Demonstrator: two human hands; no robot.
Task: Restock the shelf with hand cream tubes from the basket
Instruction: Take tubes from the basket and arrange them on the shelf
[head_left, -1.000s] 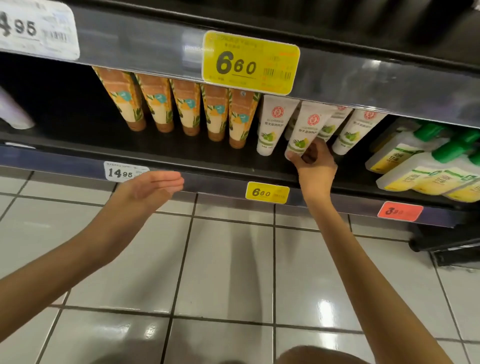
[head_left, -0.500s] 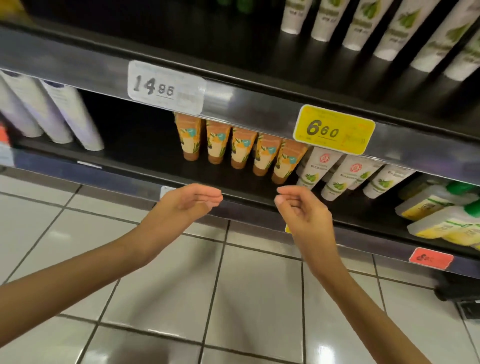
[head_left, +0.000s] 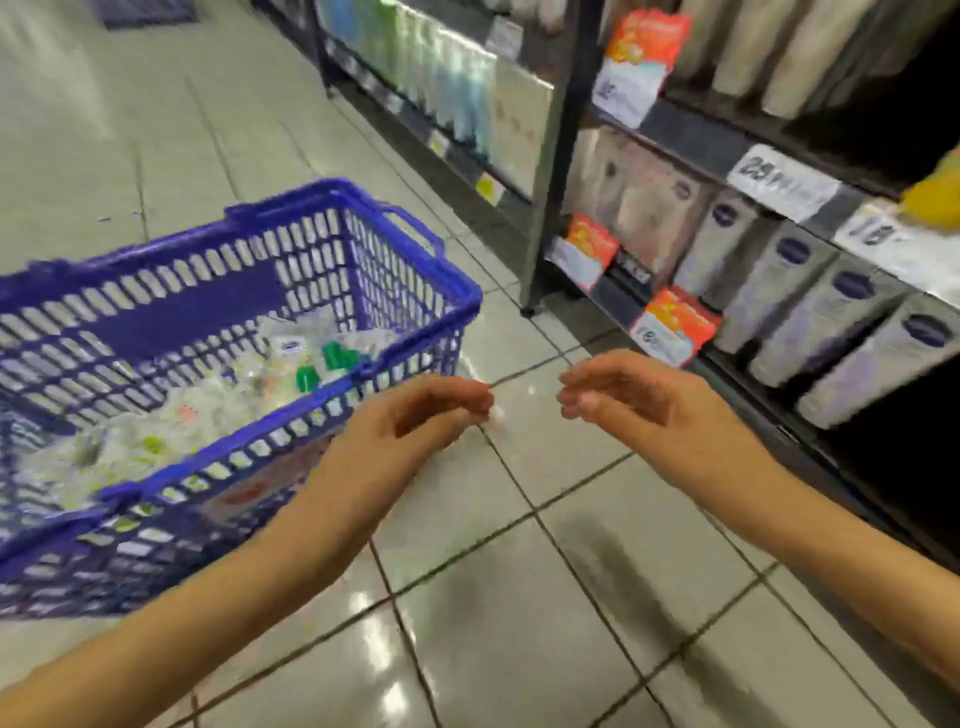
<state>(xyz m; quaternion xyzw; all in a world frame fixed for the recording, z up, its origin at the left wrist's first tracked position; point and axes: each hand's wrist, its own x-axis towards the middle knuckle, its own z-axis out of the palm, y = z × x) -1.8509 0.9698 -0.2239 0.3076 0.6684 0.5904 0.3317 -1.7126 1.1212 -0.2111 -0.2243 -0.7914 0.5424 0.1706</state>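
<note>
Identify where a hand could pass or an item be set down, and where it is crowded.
Free: tiled floor between the blue basket and the shelf, under the left hand and right hand. Crowded: the basket's bottom, heaped with green-capped tubes; the shelf row of pale tubes.

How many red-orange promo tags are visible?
3 red-orange promo tags: one on a higher shelf edge, one low beside the dark post, one nearer on the bottom edge. Blur may hide others.

Bright overhead light leaves white glare on the glossy floor (head_left: 467, 623). Motion blur smears the basket (head_left: 171, 312) and shelf (head_left: 696, 140); the edges bend, wide-angle.
</note>
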